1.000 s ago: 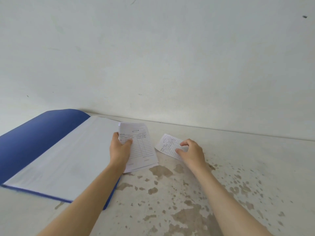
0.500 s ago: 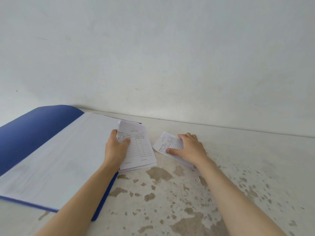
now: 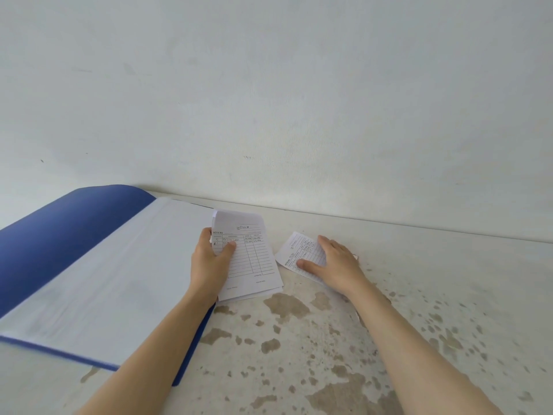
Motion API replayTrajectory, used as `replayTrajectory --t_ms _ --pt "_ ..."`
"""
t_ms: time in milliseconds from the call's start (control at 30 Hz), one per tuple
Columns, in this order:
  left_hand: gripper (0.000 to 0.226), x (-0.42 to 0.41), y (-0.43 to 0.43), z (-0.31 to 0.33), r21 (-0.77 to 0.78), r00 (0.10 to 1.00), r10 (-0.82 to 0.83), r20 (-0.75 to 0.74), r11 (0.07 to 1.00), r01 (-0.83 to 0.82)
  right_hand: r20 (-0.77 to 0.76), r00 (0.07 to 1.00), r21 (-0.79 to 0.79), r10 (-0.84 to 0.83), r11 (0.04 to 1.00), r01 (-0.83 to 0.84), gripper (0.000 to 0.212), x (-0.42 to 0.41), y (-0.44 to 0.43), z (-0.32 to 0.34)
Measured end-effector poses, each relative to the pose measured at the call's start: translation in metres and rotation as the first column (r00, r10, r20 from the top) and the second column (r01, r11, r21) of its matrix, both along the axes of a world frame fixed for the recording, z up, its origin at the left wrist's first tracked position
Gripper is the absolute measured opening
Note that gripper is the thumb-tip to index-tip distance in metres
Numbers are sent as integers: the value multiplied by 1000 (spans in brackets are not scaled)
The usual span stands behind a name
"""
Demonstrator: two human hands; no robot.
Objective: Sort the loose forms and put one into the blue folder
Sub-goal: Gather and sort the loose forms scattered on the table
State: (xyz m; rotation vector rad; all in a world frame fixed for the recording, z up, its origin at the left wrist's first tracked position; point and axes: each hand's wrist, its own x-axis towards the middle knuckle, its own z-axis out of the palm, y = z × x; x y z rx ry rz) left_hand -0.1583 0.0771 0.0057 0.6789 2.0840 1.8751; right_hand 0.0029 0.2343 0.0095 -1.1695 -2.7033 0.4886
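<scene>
Item, blue folder (image 3: 71,235): lies open on the left of the bench (image 3: 449,295), cover flap spread to the far left, a thick block of white sheets (image 3: 98,283) showing face-up on its right half; no small form sits on those sheets that I can see, so the filing step is, by my reckoning, not yet done. Item, stack of forms (image 3: 248,259): several ruled slips printed with a table, some handwriting in the top rows, held just past the folder's right edge and partly overlapping it, lower corners fanned slightly apart. Item, single loose form (image 3: 296,250): lies flat on the bench to the right of the stack, near it but not touching, turned at an angle. Sorting judged midway: one slip set apart, the rest in hand, none in the folder. Item, my left hand (image 3: 209,265): closed on the stack's left edge, thumb across the printed face, fingers behind and out of sight, forearm crossing the folder's near right corner. Item, my right hand (image 3: 335,262): open and nearly flat, palm down, fingers spread, resting on the right part of the loose form and pinning it to the bench; nothing pinched or lifted. Item, bench surface: pale, with brown patches of worn paint in the near part, plain wall (image 3: 299,100) behind.
</scene>
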Motion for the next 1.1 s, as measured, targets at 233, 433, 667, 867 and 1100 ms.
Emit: replayTrajectory --t_ms 233,433,667,867,1100 --pt "14 2 1 1 2 1000 -2 -3 1000 2 10 1000 45 9 999 -9 87 1 -4 2" --pt "12 2 0 1 3 1000 -3 0 1000 3 24 1000 61 -10 998 8 84 -1 -2 1" --pt "11 1 -1 0 16 1000 -6 17 1000 6 23 998 -38 -55 998 56 77 -38 13 11" --pt "11 -1 0 -3 -2 1000 12 -7 1000 -12 -8 1000 -66 -29 997 29 79 -49 19 5" --pt "11 -2 1 -5 -3 1000 13 -16 1000 -13 -162 985 -122 -63 992 44 58 -49 20 5"
